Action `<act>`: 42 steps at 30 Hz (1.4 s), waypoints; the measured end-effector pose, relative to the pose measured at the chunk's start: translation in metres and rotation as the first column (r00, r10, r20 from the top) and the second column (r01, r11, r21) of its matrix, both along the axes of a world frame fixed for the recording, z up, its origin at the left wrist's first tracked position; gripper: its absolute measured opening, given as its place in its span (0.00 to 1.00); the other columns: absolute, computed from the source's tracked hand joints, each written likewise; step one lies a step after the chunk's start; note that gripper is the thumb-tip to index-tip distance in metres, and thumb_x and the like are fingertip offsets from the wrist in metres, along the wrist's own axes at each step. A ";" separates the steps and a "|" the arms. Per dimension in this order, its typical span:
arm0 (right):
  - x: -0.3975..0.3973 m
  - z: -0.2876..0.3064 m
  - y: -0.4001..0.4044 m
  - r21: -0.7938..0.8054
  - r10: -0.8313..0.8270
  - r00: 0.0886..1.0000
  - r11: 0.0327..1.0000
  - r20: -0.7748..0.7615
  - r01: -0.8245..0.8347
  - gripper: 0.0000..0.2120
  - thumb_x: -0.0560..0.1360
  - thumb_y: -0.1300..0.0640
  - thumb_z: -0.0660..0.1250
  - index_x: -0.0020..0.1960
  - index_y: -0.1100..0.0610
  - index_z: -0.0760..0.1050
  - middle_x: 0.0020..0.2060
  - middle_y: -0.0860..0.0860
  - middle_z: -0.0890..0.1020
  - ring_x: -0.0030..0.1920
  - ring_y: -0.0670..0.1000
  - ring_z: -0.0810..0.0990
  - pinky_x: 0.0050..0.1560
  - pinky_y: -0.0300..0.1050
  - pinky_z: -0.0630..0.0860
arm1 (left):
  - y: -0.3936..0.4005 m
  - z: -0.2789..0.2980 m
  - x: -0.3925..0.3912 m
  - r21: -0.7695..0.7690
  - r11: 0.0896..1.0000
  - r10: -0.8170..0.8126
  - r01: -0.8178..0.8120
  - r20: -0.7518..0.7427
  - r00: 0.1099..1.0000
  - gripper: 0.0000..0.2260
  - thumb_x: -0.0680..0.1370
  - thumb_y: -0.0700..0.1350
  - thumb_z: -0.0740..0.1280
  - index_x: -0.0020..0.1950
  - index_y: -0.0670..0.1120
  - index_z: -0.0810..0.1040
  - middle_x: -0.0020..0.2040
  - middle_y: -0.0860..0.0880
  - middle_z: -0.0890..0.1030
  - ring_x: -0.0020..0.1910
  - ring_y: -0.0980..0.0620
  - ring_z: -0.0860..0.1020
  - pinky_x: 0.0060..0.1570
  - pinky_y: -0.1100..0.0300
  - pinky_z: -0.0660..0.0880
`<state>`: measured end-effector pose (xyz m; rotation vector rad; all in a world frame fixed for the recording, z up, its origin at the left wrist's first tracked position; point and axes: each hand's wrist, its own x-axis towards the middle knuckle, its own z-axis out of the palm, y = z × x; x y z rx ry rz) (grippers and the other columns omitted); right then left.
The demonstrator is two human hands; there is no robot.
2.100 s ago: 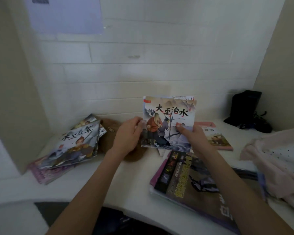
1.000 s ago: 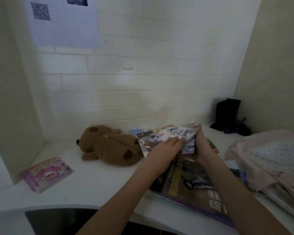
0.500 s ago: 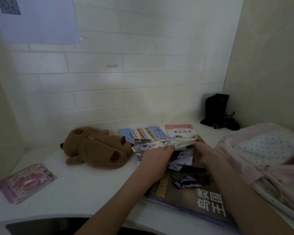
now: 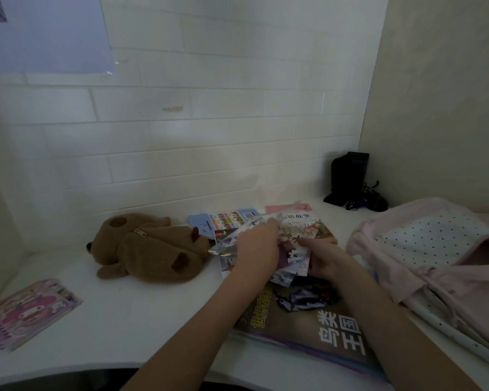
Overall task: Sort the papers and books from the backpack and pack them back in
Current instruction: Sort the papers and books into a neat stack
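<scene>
Meanwhile, at centre frame, a person's left hand point(image 4: 256, 251) and right hand point(image 4: 326, 262) both close their fingers on a fanned bundle of thin glossy picture books point(image 4: 290, 256), held low over a large brown hardcover with white Chinese lettering point(image 4: 316, 323) that tops a flat stack on the white desk point(image 4: 141, 309). The bundle looks loosely squared, and the slick covers could slide apart and spill if either grip eases, landing on the pale blue booklet point(image 4: 223, 220) and the pink-topped paperback point(image 4: 299, 215) lying just behind. The big stack already juts past the curved front edge at lower right, so a downward push there might tip it off. At right, the pink quilted backpack with a dotted white lining point(image 4: 424, 244) lies slumped with its mouth open, close beside the right forearm; a wide sweep risks snagging its soft flap. Open room lies at lower centre and left, between the brown plush bear-shaped pouch point(image 4: 150, 248) and the pink spiral-bound notebook point(image 4: 26, 311) at the far-left edge. A black device with tangled cables point(image 4: 350, 180) occupies the upper-right corner, well apart.
</scene>
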<state>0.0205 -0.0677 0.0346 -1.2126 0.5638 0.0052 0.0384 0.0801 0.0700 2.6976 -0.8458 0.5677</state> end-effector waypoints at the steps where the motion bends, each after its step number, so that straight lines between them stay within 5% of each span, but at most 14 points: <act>1: 0.001 -0.001 0.001 0.028 -0.037 0.998 0.999 0.054 0.035 0.17 0.76 0.50 0.64 0.58 0.62 0.75 0.41 0.57 0.84 0.41 0.59 0.84 0.33 0.49 0.80 | -0.008 -0.003 -0.004 0.053 0.999 -0.010 0.012 -0.032 0.999 0.10 0.77 0.37 0.60 0.58 0.43 0.73 0.52 0.44 0.80 0.48 0.45 0.79 0.39 0.55 0.70; 5: 0.004 0.001 -0.003 0.113 -0.100 0.992 0.990 0.080 0.090 0.31 0.73 0.32 0.58 0.50 0.59 0.81 0.43 0.58 0.85 0.46 0.59 0.84 0.39 0.49 0.80 | -0.031 -0.017 -0.024 0.029 0.993 -0.107 0.115 -0.195 0.975 0.14 0.77 0.51 0.57 0.44 0.43 0.78 0.41 0.45 0.80 0.38 0.47 0.77 0.38 0.57 0.71; 9: -0.002 -0.002 0.000 -0.149 -0.055 0.998 0.987 0.024 0.058 0.08 0.76 0.62 0.65 0.50 0.68 0.73 0.35 0.59 0.84 0.36 0.57 0.82 0.38 0.49 0.79 | -0.018 -0.008 -0.015 -0.438 0.899 -0.186 0.011 -0.358 0.915 0.20 0.74 0.58 0.56 0.32 0.46 0.76 0.27 0.52 0.76 0.29 0.52 0.76 0.35 0.58 0.76; 11: -0.004 -0.003 -0.004 -0.068 -0.122 0.972 0.988 0.199 0.138 0.10 0.75 0.67 0.66 0.56 0.66 0.74 0.42 0.59 0.84 0.41 0.57 0.83 0.42 0.50 0.80 | -0.001 -0.009 0.006 -0.568 0.817 -0.102 -0.103 -0.318 0.943 0.17 0.75 0.57 0.60 0.50 0.46 0.78 0.43 0.50 0.80 0.47 0.48 0.79 0.47 0.55 0.76; 13: -0.011 0.004 -0.013 -0.022 -0.104 0.919 0.992 0.381 0.121 0.13 0.74 0.65 0.67 0.58 0.61 0.75 0.48 0.58 0.84 0.46 0.57 0.84 0.42 0.49 0.82 | 0.016 -0.012 0.028 -0.549 0.813 -0.028 -0.193 -0.368 0.929 0.35 0.73 0.61 0.65 0.72 0.41 0.60 0.71 0.41 0.66 0.70 0.42 0.64 0.67 0.48 0.66; 15: -0.021 0.018 -0.020 -0.085 -0.012 0.864 0.994 0.504 0.063 0.15 0.72 0.62 0.68 0.59 0.59 0.75 0.50 0.55 0.85 0.49 0.54 0.84 0.42 0.43 0.81 | 0.029 -0.007 0.044 -0.662 0.708 -0.176 -0.245 -0.501 0.847 0.45 0.68 0.61 0.72 0.74 0.40 0.55 0.72 0.42 0.64 0.69 0.44 0.66 0.66 0.49 0.67; 19: -0.033 0.048 -0.021 -0.348 0.162 0.828 0.936 0.536 0.042 0.13 0.66 0.54 0.72 0.50 0.54 0.78 0.39 0.48 0.86 0.40 0.46 0.85 0.35 0.36 0.79 | 0.037 0.006 0.050 -0.875 0.478 -0.601 -0.076 -0.389 0.698 0.24 0.67 0.52 0.76 0.57 0.56 0.70 0.55 0.52 0.80 0.48 0.54 0.81 0.42 0.59 0.80; 22: -0.041 0.057 -0.018 -0.451 0.205 0.857 0.892 0.474 0.036 0.11 0.66 0.48 0.72 0.42 0.54 0.77 0.23 0.46 0.79 0.24 0.42 0.77 0.26 0.36 0.73 | 0.035 0.011 0.043 -0.873 0.474 -0.678 0.118 -0.276 0.681 0.19 0.67 0.50 0.76 0.53 0.59 0.73 0.53 0.54 0.81 0.50 0.55 0.82 0.44 0.57 0.81; 26: -0.050 0.048 -0.012 -0.494 0.150 0.882 0.863 0.448 0.104 0.11 0.64 0.46 0.72 0.26 0.49 0.79 0.19 0.47 0.76 0.22 0.43 0.75 0.26 0.36 0.72 | 0.037 0.001 0.037 -0.921 0.389 -0.757 0.031 -0.300 0.580 0.21 0.64 0.52 0.78 0.55 0.54 0.78 0.49 0.53 0.85 0.47 0.52 0.83 0.41 0.60 0.80; 28: -0.053 0.036 -0.003 -0.491 0.112 0.880 0.858 0.462 0.148 0.09 0.70 0.53 0.72 0.36 0.57 0.82 0.24 0.53 0.82 0.26 0.50 0.81 0.30 0.40 0.75 | 0.034 -0.016 0.031 -0.884 0.468 -0.731 0.007 -0.383 0.565 0.16 0.63 0.51 0.79 0.49 0.52 0.82 0.45 0.50 0.86 0.43 0.50 0.84 0.39 0.60 0.79; 31: -0.053 0.026 0.009 -0.459 0.019 0.867 0.854 0.498 0.245 0.23 0.71 0.56 0.73 0.50 0.77 0.73 0.44 0.73 0.80 0.42 0.72 0.79 0.40 0.59 0.80 | 0.026 -0.025 0.020 -0.889 0.457 -0.733 -0.032 -0.396 0.554 0.08 0.65 0.46 0.78 0.43 0.53 0.84 0.43 0.51 0.86 0.42 0.52 0.84 0.37 0.62 0.79; 36: -0.056 0.035 0.005 -0.439 -0.025 0.855 0.850 0.518 0.291 0.05 0.68 0.54 0.75 0.39 0.55 0.81 0.35 0.52 0.86 0.34 0.47 0.85 0.30 0.37 0.78 | 0.022 -0.018 0.012 -0.885 0.465 -0.682 -0.009 -0.365 0.634 0.10 0.68 0.47 0.77 0.47 0.51 0.81 0.42 0.54 0.86 0.40 0.57 0.83 0.36 0.66 0.78; 39: -0.058 0.016 0.006 -0.600 -0.057 0.906 0.732 0.419 0.324 0.10 0.67 0.46 0.75 0.45 0.49 0.79 0.37 0.41 0.83 0.34 0.35 0.81 0.29 0.26 0.73 | 0.019 -0.027 0.004 -0.893 0.445 -0.666 -0.058 -0.374 0.645 0.09 0.70 0.45 0.74 0.48 0.50 0.80 0.45 0.49 0.85 0.42 0.55 0.83 0.38 0.65 0.79; 42: -0.054 0.015 0.005 -0.476 -0.137 0.836 0.769 0.531 0.428 0.17 0.71 0.43 0.71 0.55 0.49 0.74 0.46 0.45 0.83 0.43 0.40 0.82 0.35 0.30 0.77 | 0.012 -0.019 -0.009 -0.925 0.369 -0.621 -0.087 -0.315 0.717 0.06 0.72 0.43 0.73 0.44 0.53 0.79 0.40 0.56 0.83 0.37 0.63 0.81 0.34 0.70 0.77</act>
